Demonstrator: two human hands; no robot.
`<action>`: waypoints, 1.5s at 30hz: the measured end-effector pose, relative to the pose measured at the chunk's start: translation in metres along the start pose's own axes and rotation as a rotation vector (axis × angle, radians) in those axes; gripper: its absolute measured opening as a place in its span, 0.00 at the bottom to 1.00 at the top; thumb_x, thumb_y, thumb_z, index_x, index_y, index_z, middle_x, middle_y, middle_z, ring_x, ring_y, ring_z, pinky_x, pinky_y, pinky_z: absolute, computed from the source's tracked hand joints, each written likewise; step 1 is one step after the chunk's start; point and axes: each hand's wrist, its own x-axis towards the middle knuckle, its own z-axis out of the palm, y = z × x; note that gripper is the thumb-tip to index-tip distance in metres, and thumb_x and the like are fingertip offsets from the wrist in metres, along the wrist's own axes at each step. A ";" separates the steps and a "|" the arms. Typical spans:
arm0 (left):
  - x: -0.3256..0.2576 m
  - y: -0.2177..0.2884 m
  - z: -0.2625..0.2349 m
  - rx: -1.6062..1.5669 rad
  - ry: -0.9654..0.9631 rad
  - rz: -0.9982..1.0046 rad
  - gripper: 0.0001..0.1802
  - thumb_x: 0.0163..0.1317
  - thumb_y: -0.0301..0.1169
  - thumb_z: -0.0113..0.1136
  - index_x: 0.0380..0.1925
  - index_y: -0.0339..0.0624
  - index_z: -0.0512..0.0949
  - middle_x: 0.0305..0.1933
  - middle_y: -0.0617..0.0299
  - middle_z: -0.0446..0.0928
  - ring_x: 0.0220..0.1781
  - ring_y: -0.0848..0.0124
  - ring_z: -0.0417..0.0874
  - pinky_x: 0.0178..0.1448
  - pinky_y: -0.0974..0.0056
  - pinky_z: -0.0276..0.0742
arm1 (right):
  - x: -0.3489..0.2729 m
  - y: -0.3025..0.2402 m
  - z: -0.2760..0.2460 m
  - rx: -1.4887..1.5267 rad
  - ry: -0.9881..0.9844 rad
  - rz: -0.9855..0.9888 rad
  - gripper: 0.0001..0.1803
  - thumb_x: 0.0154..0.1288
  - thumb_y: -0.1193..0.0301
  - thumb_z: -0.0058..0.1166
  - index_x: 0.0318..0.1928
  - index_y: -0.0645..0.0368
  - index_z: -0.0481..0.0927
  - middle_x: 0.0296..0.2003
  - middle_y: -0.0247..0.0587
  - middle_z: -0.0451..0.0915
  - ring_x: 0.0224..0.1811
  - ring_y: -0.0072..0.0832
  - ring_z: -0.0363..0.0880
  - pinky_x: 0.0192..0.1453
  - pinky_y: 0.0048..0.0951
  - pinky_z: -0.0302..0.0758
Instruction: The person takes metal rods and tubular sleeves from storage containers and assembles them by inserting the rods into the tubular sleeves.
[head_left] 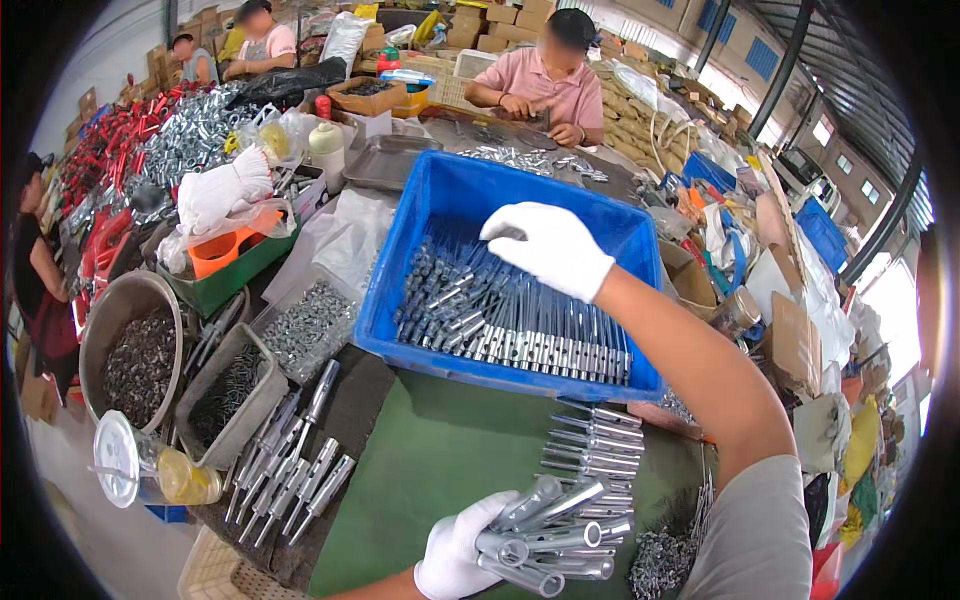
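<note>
My left hand (465, 548), in a white glove, is closed around a bunch of shiny metal tubes (548, 540) at the lower middle. Their open ends point to the right. A row of metal sleeves with thin rods (595, 445) lies on the green mat just beyond them. My right hand (552, 250), also gloved in white, is over the blue plastic bin (510, 378). Its fingers are curved and apart, and nothing shows between them. Below it in the bin lie many thin-rod parts with metal sleeves (545, 350), the nearest ones lined up side by side.
More tube-and-rod parts (290, 480) lie left of the green mat (400, 480). A plastic cup (150, 465), a grey tub (230, 400) and a round bucket (130, 350) of small parts stand further left. Small fasteners (665, 560) lie by my right sleeve. A co-worker (550, 80) sits across the table.
</note>
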 end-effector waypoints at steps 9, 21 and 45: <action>-0.005 -0.034 0.026 -0.689 0.185 -0.341 0.15 0.69 0.36 0.47 0.46 0.40 0.76 0.42 0.61 0.79 0.41 0.70 0.80 0.46 0.64 0.78 | 0.066 0.026 0.068 -0.194 -0.158 -0.248 0.16 0.55 0.71 0.52 0.45 0.58 0.80 0.43 0.48 0.80 0.48 0.45 0.77 0.58 0.41 0.71; -0.007 -0.019 0.017 -0.648 0.239 -0.236 0.13 0.67 0.30 0.51 0.48 0.38 0.74 0.44 0.59 0.79 0.45 0.69 0.80 0.50 0.65 0.78 | 0.079 0.035 0.080 -0.005 -0.238 -0.292 0.12 0.57 0.75 0.54 0.43 0.58 0.79 0.40 0.49 0.80 0.45 0.45 0.78 0.51 0.37 0.75; 0.001 -0.058 0.008 0.010 0.285 0.093 0.42 0.38 0.30 0.79 0.54 0.40 0.66 0.46 0.52 0.79 0.43 0.60 0.84 0.48 0.62 0.79 | -0.060 -0.070 -0.054 1.351 0.133 0.274 0.19 0.72 0.68 0.48 0.58 0.64 0.67 0.45 0.46 0.77 0.42 0.28 0.80 0.47 0.32 0.79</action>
